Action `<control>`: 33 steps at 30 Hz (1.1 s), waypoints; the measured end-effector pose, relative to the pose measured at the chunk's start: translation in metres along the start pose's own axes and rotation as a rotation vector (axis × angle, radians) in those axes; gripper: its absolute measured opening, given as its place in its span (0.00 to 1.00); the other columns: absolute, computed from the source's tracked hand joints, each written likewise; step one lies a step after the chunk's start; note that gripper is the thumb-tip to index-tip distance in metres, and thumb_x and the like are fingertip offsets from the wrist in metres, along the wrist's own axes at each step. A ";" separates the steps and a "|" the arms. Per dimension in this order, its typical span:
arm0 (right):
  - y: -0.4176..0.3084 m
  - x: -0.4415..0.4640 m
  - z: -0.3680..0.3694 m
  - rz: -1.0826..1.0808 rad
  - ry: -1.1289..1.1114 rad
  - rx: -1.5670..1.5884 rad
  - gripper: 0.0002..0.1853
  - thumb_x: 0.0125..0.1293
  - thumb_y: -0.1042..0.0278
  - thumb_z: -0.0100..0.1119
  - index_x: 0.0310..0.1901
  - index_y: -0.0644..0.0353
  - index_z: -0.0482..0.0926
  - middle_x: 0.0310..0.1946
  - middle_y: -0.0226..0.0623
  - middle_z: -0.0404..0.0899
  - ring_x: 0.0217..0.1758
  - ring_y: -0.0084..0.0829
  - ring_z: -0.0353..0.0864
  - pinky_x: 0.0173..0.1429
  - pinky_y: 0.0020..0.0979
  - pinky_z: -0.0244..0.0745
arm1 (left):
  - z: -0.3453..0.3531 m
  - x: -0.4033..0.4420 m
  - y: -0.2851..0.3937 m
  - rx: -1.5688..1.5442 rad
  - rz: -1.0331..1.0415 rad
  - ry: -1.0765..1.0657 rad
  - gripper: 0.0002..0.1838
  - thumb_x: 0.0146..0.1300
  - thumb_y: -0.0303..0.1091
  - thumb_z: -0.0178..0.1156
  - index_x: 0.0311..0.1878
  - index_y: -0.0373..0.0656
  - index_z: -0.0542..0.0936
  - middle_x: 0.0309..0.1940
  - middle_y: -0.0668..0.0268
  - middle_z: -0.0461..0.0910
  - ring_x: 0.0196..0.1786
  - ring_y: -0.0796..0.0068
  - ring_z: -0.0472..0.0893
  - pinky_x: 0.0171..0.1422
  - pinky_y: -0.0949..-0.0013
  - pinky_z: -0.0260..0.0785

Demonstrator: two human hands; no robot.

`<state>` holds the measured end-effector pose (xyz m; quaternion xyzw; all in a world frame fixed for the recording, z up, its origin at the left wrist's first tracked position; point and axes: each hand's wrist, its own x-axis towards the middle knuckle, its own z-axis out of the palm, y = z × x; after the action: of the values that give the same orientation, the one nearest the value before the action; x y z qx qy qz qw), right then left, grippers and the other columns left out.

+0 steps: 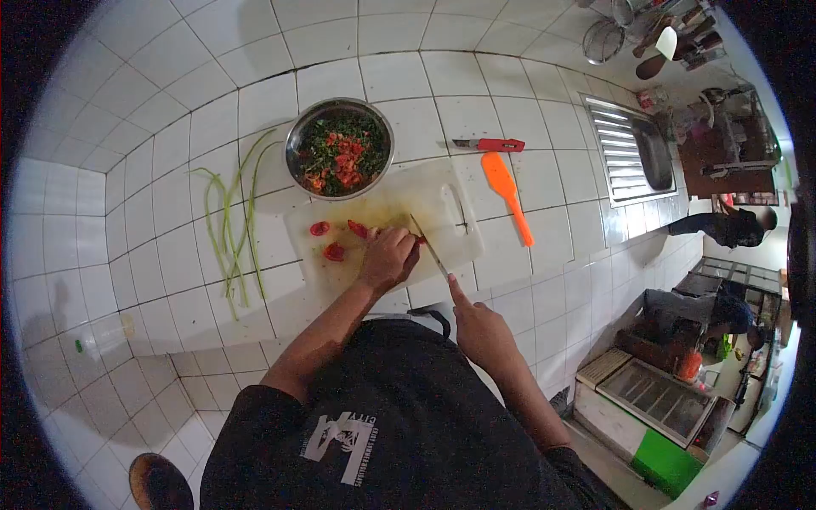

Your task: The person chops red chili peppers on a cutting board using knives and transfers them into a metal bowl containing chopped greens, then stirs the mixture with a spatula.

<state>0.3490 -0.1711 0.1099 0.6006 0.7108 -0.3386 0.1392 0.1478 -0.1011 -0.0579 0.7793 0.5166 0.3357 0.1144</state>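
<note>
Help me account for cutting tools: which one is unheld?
The red cutter beside the orange spatula; the long knife is in the right hand.

Orange spatula (pixel 500 172) just beside red box cutter (pixel 501 145), metal sink (pixel 656 159), wire strainer (pixel 602 41)

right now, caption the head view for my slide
Left hand steadies a red piece on a cutting board, right hand gripping a knife, metal bowl beyond.

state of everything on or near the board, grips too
Left grip: holding tomato
Right grip: holding knife
Knife: blade bare
Tomato pieces: cut, loose
Cutting board: lying flat
Bowl: uncovered, holding chopped greens
Red cutter: blade out
Orange spatula: lying flat
Green stems: leafless, loose
</note>
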 end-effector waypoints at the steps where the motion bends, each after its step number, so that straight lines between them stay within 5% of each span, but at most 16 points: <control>1: -0.001 0.000 0.000 0.002 -0.008 0.004 0.34 0.76 0.65 0.45 0.81 0.49 0.49 0.31 0.60 0.80 0.33 0.59 0.82 0.43 0.56 0.77 | 0.002 -0.001 -0.003 -0.002 -0.005 -0.008 0.08 0.65 0.38 0.61 0.37 0.45 0.80 0.38 0.64 0.77 0.45 0.61 0.79 0.57 0.51 0.61; 10: 0.010 0.041 0.043 0.031 0.018 0.060 0.33 0.77 0.65 0.45 0.80 0.47 0.49 0.32 0.60 0.80 0.35 0.62 0.82 0.43 0.59 0.77 | -0.004 0.000 0.004 0.051 -0.079 -0.088 0.08 0.61 0.37 0.65 0.40 0.46 0.81 0.41 0.65 0.79 0.48 0.63 0.79 0.62 0.52 0.61; 12: 0.017 0.057 0.062 0.006 0.135 0.049 0.44 0.67 0.74 0.50 0.81 0.38 0.45 0.31 0.57 0.80 0.32 0.59 0.84 0.39 0.56 0.80 | -0.004 0.000 0.005 0.034 -0.057 -0.051 0.08 0.61 0.36 0.65 0.41 0.46 0.81 0.43 0.65 0.79 0.50 0.64 0.79 0.63 0.52 0.61; 15: 0.008 0.076 0.064 0.010 0.137 0.069 0.34 0.76 0.66 0.46 0.81 0.46 0.48 0.32 0.59 0.80 0.35 0.62 0.83 0.41 0.58 0.77 | -0.004 -0.004 0.003 0.024 -0.050 -0.047 0.08 0.61 0.35 0.64 0.42 0.45 0.82 0.43 0.66 0.79 0.51 0.64 0.79 0.63 0.53 0.61; 26: -0.012 0.069 0.022 -0.081 0.216 0.062 0.39 0.73 0.69 0.48 0.81 0.43 0.44 0.29 0.58 0.81 0.31 0.58 0.84 0.38 0.57 0.79 | -0.007 -0.011 0.002 0.015 -0.032 -0.048 0.07 0.65 0.34 0.62 0.42 0.44 0.83 0.42 0.66 0.79 0.49 0.64 0.79 0.58 0.52 0.62; 33: -0.029 0.025 0.001 0.036 0.026 0.064 0.38 0.75 0.69 0.46 0.82 0.46 0.42 0.28 0.59 0.81 0.32 0.59 0.84 0.39 0.57 0.79 | -0.010 -0.010 0.007 0.002 -0.080 -0.040 0.06 0.63 0.35 0.63 0.40 0.44 0.83 0.40 0.66 0.78 0.48 0.64 0.79 0.58 0.51 0.61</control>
<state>0.3150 -0.1543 0.1033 0.6217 0.6905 -0.3508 0.1165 0.1440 -0.1143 -0.0505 0.7648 0.5451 0.3147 0.1374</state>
